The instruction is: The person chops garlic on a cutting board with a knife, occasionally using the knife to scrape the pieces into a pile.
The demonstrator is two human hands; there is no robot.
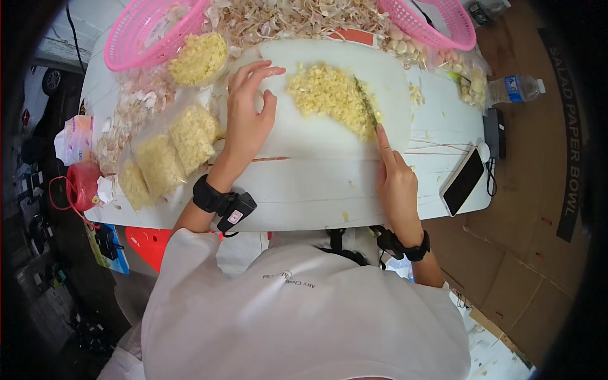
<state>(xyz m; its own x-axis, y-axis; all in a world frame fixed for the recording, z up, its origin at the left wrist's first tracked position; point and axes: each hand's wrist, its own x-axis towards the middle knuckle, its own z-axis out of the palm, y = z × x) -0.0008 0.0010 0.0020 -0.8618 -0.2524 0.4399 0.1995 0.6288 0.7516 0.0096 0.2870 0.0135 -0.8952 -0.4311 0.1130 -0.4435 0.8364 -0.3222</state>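
Chopped garlic (323, 92) lies in a broad heap on a white cutting board (297, 140). My right hand (396, 180) is closed around the handle of a knife (366, 104), index finger stretched along its top. The blade lies at the right side of the heap, among the pieces. At the board's left part is my left hand (250, 104), its fingers apart and nothing in them, a short way left of the garlic. Left of that hand stands a container heaped with chopped garlic (199, 60), and below it lie clear bags of chopped garlic (168, 152).
Garlic skins (285, 22) cover the table's far side between two pink baskets (136, 38). On the right are whole cloves in a bag (472, 82), a water bottle (516, 88) and a phone (463, 182). A red twine roll (82, 185) sits at the left edge.
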